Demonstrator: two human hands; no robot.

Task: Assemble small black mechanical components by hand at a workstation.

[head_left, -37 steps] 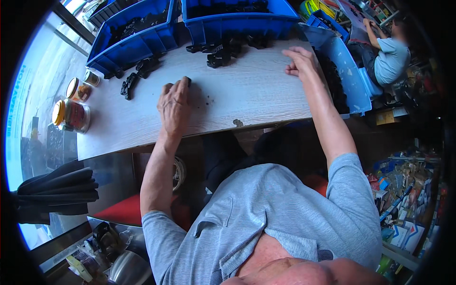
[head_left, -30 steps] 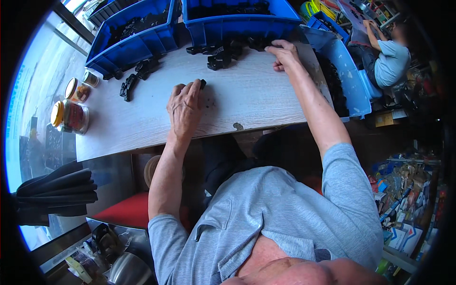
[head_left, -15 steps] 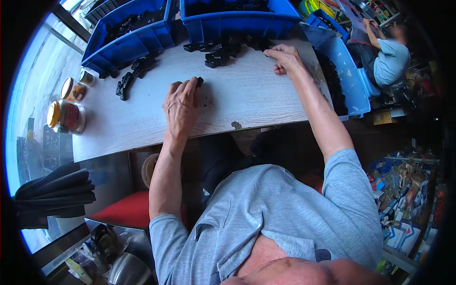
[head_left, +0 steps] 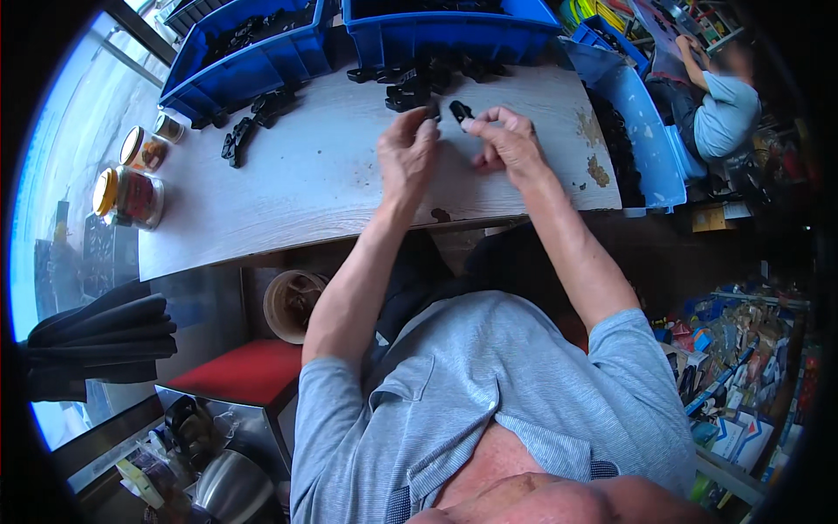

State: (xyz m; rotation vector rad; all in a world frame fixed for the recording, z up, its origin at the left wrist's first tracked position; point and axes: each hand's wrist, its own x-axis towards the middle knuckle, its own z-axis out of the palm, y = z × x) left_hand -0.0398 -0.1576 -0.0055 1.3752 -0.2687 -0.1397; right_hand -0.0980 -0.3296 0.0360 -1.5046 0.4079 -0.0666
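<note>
My left hand is closed in a pinch over the middle of the whitish table. Part of a small black piece shows at its fingertips. Just to the right, my right hand grips a black plastic part between thumb and fingers. The two hands are close together but apart. Beyond them lies a loose pile of similar black parts, below the blue bin. More black parts lie on the table's left side, with another cluster behind them.
Two blue bins with black parts stand along the far edge. At the right is a lighter blue tub. Jars stand at the left edge. A bucket sits below the table. Another person sits at far right.
My left hand has moved right and slightly away from me. My right hand has come back from the pile toward it, now with a black part showing in its fingers.
</note>
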